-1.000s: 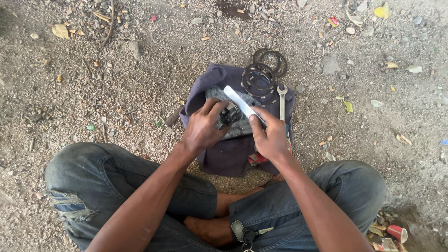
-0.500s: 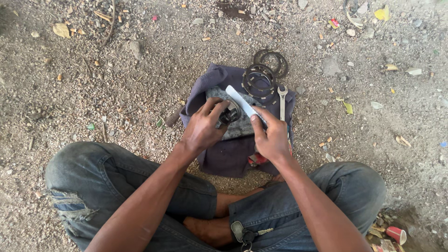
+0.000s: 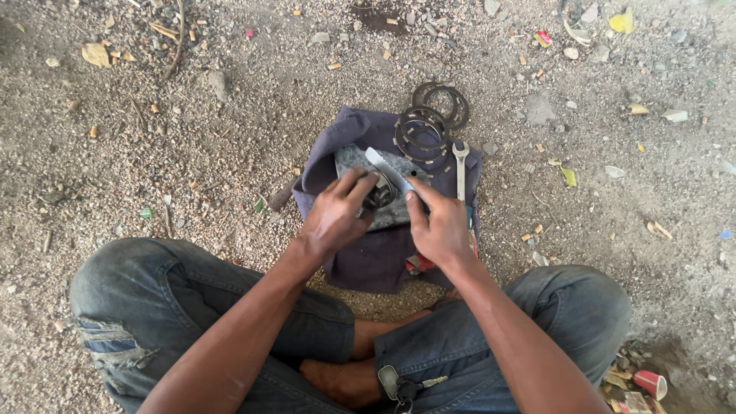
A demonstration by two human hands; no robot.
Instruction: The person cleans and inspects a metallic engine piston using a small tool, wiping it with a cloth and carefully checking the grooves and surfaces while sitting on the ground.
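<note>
I sit cross-legged on gravel with a dark purple cloth (image 3: 368, 261) spread before me. My left hand (image 3: 335, 215) presses a dark ring-shaped metal part (image 3: 379, 195) down on a grey flat slab (image 3: 353, 159) lying on the cloth. In my right hand (image 3: 441, 226) is a flat metal blade (image 3: 387, 169), like a file, its tip pointing up-left across the ring. A stack of toothed metal rings (image 3: 421, 136) lies at the cloth's far edge. More rings (image 3: 443, 103) rest on the ground just beyond.
A silver spanner (image 3: 461, 169) lies on the cloth right of my hands. A red-handled tool (image 3: 420, 264) pokes out under my right wrist. Keys (image 3: 399, 383) hang at my waist. Gravel, dry leaves and litter surround the cloth; a red cup (image 3: 650, 381) lies near my right knee.
Both hands stay on the ring and blade with only slight shifts; the blade has moved a little along the ring.
</note>
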